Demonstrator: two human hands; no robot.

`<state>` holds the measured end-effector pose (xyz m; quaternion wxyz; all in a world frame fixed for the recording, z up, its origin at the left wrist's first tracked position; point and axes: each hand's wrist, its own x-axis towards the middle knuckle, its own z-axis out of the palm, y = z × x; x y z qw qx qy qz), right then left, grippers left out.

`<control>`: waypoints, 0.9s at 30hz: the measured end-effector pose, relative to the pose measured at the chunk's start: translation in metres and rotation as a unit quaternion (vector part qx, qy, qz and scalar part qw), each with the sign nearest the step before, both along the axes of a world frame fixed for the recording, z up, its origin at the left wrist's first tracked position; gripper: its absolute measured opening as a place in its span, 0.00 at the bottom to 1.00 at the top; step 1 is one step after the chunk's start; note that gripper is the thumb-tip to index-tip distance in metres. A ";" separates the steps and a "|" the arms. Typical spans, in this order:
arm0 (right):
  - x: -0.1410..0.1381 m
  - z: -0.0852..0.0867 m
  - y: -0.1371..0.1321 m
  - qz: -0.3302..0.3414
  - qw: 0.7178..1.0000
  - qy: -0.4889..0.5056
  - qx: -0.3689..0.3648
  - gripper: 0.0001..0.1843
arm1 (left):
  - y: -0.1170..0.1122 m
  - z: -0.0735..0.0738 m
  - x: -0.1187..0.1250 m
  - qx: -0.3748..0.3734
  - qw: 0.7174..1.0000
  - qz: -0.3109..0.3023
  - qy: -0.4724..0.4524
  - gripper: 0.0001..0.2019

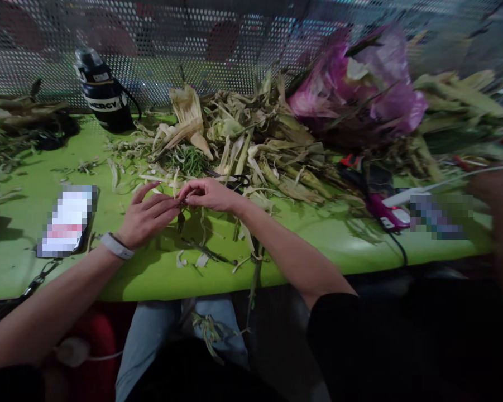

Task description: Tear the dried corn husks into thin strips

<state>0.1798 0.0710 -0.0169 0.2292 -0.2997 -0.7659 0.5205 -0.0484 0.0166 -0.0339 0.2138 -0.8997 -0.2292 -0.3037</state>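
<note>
My left hand (151, 216), with a pale band on its wrist, and my right hand (211, 195) meet at the fingertips above the green table. Both pinch a thin wilted plant stem (180, 222), which hangs down from between the fingers. Its upper part is hidden by them. Just behind lies a small heap of green leaves (188, 161) among pale strips. Below my right hand, dark stem pieces (209, 251) and white scraps (201, 259) are scattered on the green tabletop (159, 279).
Dry corn husks (276, 151) are heaped behind my hands, beside a pink plastic bag (318, 92). A dark bottle (104, 95) stands back left; a phone (67, 220) lies left. At right are a pink device (387, 212), a cable and another person's blurred arm (502, 223).
</note>
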 end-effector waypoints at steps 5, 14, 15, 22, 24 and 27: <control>0.000 0.000 -0.001 0.012 1.000 -0.010 0.027 0.09 | -0.001 0.003 0.003 0.038 0.999 0.000 0.012 0.05; 0.000 -0.002 0.001 0.025 0.998 -0.001 0.058 0.11 | -0.001 0.000 0.000 -0.005 1.000 0.007 0.011 0.07; 0.000 -0.003 0.000 0.026 0.998 -0.001 0.049 0.13 | -0.001 0.000 0.000 -0.002 1.000 0.010 0.013 0.07; -0.002 -0.007 -0.002 0.011 0.997 -0.013 0.076 0.11 | 0.000 0.001 0.002 0.035 0.999 -0.016 0.009 0.07; -0.002 -0.009 0.000 0.007 0.994 -0.007 0.108 0.08 | 0.001 0.001 0.002 0.034 0.999 -0.021 0.003 0.07; 0.000 -0.009 0.003 0.011 0.992 -0.005 0.122 0.07 | 0.002 0.000 0.002 0.013 1.000 -0.018 -0.017 0.07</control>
